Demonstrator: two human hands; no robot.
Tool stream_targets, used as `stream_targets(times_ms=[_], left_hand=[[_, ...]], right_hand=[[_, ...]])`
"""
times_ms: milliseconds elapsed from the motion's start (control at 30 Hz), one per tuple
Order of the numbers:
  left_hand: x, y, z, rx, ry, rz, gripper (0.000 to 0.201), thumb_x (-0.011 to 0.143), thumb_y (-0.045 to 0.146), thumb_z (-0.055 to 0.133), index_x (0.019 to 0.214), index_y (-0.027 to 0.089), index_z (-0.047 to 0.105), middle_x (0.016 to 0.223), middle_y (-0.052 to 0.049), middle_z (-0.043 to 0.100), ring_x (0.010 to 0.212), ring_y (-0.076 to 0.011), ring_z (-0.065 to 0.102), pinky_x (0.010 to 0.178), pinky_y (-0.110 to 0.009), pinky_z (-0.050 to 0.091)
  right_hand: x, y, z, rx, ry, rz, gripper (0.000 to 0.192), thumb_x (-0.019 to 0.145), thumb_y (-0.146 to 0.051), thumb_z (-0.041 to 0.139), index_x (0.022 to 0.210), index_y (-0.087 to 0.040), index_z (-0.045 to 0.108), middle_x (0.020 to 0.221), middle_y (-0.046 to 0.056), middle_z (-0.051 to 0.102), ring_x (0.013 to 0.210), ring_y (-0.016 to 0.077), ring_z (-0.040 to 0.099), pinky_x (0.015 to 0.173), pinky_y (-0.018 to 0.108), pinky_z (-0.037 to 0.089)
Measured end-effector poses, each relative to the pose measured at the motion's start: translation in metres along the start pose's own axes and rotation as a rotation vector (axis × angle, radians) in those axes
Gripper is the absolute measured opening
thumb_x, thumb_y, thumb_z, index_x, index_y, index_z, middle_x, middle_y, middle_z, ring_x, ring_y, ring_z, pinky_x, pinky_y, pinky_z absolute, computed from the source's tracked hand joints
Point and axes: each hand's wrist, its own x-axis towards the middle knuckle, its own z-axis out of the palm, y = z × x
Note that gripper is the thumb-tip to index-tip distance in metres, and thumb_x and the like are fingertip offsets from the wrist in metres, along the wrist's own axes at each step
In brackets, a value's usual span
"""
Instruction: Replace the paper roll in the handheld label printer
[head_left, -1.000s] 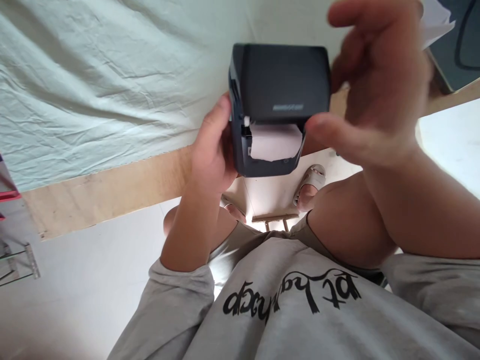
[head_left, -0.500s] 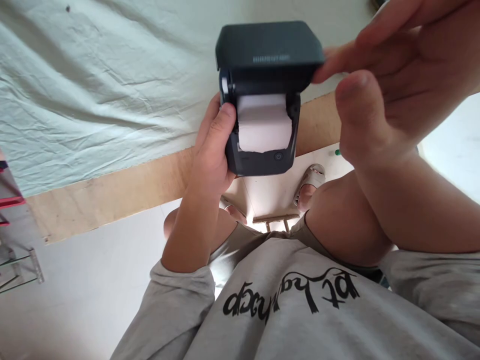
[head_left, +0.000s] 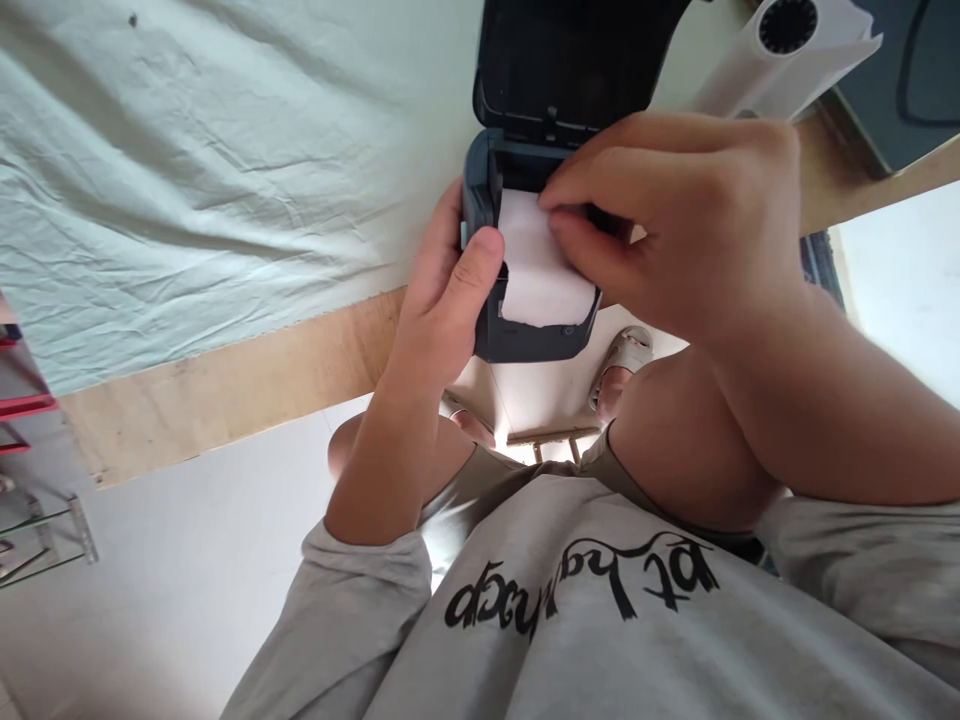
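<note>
A small dark receipt printer point(head_left: 525, 335) sits at the table's near edge with its lid point(head_left: 570, 60) swung fully back. A white paper roll point(head_left: 540, 275) lies in its open bay. My left hand point(head_left: 442, 300) grips the printer's left side, thumb on the front corner. My right hand point(head_left: 675, 220) reaches into the bay from the right, thumb and fingertips pinching the top of the paper roll.
A pale green cloth point(head_left: 225, 170) covers the wooden table point(head_left: 225, 385). A second white paper roll point(head_left: 780, 50) lies at the back right beside a dark device point(head_left: 900, 90). My knees and sandalled feet point(head_left: 622, 370) show below the table edge.
The printer's lid went from nearly closed to fully open. My right hand left the lid and came down onto the paper roll in the bay. The left hand kept its hold.
</note>
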Motion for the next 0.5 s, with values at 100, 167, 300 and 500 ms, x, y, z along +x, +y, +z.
stream_targets(times_ms=[100,167,300,500], left_hand=[[-0.0022,0.0067,0.0007,0.084,-0.036,-0.039,0.032,0.084,0.047,0.040,0.103,0.027,0.055,0.124,0.004,0.051,0.127,-0.0202,0.041,0.112,-0.035,0.033],[-0.0036,0.0086,0.0019,0.094,-0.053,-0.048,0.033,0.083,0.048,0.039,0.104,0.027,0.056,0.123,0.003,0.052,0.126,-0.0194,0.043,0.110,-0.034,0.035],[-0.0033,0.0037,0.0024,0.048,-0.009,-0.018,0.033,0.079,0.049,0.046,0.102,0.029,0.058,0.112,0.001,0.058,0.122,-0.0226,0.046,0.107,-0.034,0.036],[-0.0023,0.0004,0.0030,-0.054,-0.012,-0.024,0.030,0.082,0.042,0.045,0.105,0.026,0.055,0.110,-0.001,0.059,0.118,-0.0214,0.050,0.098,-0.032,0.044]], right_hand=[[0.0006,-0.0053,-0.0072,-0.149,-0.114,-0.003,0.026,0.081,-0.041,0.042,0.097,-0.027,0.056,0.092,-0.004,0.063,0.065,0.0118,0.053,0.052,0.025,0.028],[0.0011,-0.0072,-0.0094,-0.207,-0.150,0.008,0.028,0.079,-0.044,0.044,0.097,-0.026,0.055,0.080,-0.001,0.062,0.056,0.0102,0.046,0.049,0.023,0.022],[0.0022,-0.0047,-0.0063,-0.059,-0.185,0.041,0.034,0.070,-0.042,0.054,0.101,-0.027,0.052,0.083,-0.004,0.061,0.057,0.0094,0.047,0.052,0.024,0.030],[-0.0028,-0.0014,-0.0094,0.286,-0.035,0.015,0.038,0.063,-0.029,0.064,0.099,-0.025,0.052,0.090,-0.007,0.061,0.052,0.0014,0.043,0.054,0.023,0.035]])
